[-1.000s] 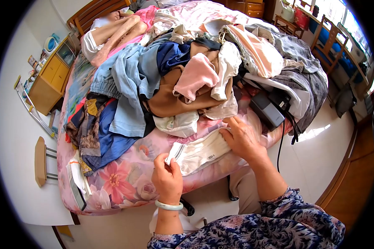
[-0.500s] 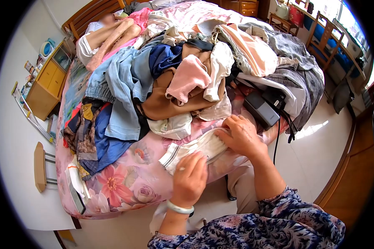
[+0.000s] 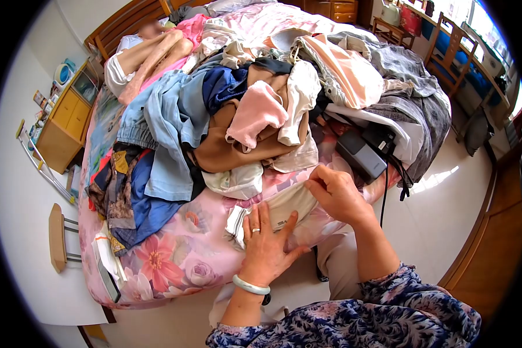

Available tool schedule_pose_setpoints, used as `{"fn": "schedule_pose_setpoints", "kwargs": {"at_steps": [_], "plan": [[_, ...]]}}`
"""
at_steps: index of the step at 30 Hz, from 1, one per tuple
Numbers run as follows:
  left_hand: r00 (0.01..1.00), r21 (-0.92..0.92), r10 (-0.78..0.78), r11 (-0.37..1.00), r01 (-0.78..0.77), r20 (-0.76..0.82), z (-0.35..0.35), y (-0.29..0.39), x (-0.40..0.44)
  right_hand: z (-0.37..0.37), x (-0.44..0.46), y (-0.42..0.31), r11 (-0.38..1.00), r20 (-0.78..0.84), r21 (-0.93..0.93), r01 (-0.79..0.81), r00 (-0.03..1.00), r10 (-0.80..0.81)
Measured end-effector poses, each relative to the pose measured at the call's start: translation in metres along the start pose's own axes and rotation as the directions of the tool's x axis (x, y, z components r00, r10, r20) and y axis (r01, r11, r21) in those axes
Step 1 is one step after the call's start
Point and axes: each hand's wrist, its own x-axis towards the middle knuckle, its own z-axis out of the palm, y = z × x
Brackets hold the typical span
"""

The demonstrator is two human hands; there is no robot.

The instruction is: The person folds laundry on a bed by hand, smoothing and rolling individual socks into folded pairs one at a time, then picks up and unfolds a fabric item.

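While my left hand presses flat with fingers spread on the white sock, my right hand pinches its right-hand end between thumb and fingers. The sock lies on the floral bedsheet, near the bed's front edge, striped cuff to the left. Just beyond the cuff rests a folded white garment; a grey box-shaped device sits near my right hand. A pink cloth tops brown fabric farther back.

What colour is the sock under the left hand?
The sock is white with dark cuff stripes; head view.
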Motion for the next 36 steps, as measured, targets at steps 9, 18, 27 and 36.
{"fn": "schedule_pose_setpoints", "kwargs": {"at_steps": [9, 18, 27, 36], "plan": [[1.0, -0.051, -0.021, 0.998, 0.022, 0.004, -0.002, 0.002, -0.003, 0.005, 0.005, 0.014, 0.891, 0.191, 0.271, -0.364, 0.928, 0.321], [0.987, -0.157, 0.054, 0.984, -0.078, -0.153, 0.011, 0.013, 0.013, 0.017, 0.001, -0.018, 0.785, 0.247, 0.509, -0.355, 0.933, 0.262], [0.968, -0.221, 0.115, 0.961, -0.165, -0.223, 0.005, -0.002, -0.005, 0.046, 0.001, -0.019, 0.77, 0.515, 0.462, -0.44, 0.84, 0.171], [0.956, -0.274, -0.077, 0.962, -0.004, -0.283, 0.009, 0.001, -0.001, 0.03, -0.001, -0.017, 0.842, 0.382, 0.403, -0.357, 0.902, 0.2]]}}
